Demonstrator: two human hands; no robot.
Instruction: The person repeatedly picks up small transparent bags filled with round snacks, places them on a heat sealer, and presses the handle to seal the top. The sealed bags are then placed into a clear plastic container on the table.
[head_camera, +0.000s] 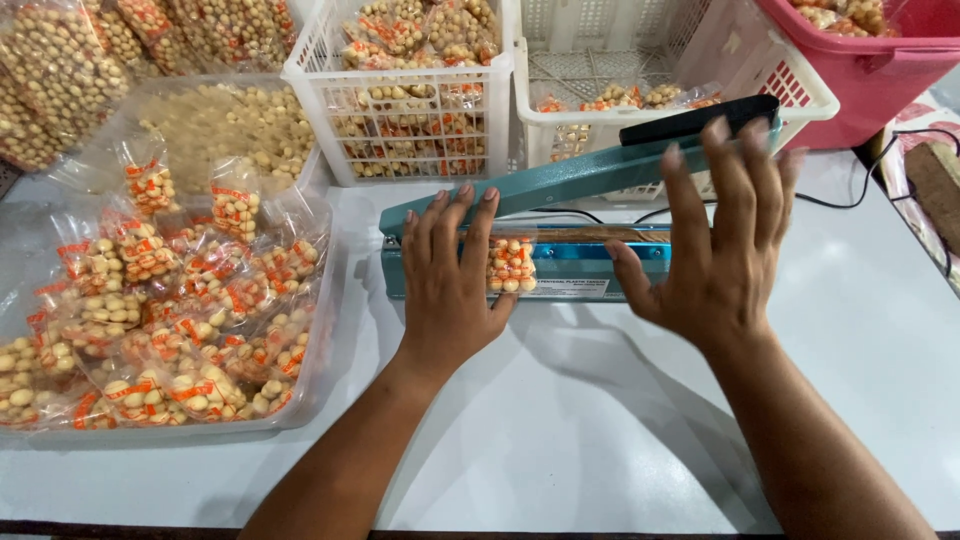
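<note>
A small clear bag of round yellow snacks (511, 264) with orange print lies on the blue sealing machine (590, 262). The machine sits on the white desk (600, 420), its long arm lifted up.

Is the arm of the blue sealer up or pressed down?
Up. The sealer arm slants above the base, a gap between them; the right hand reaches toward it.
</note>
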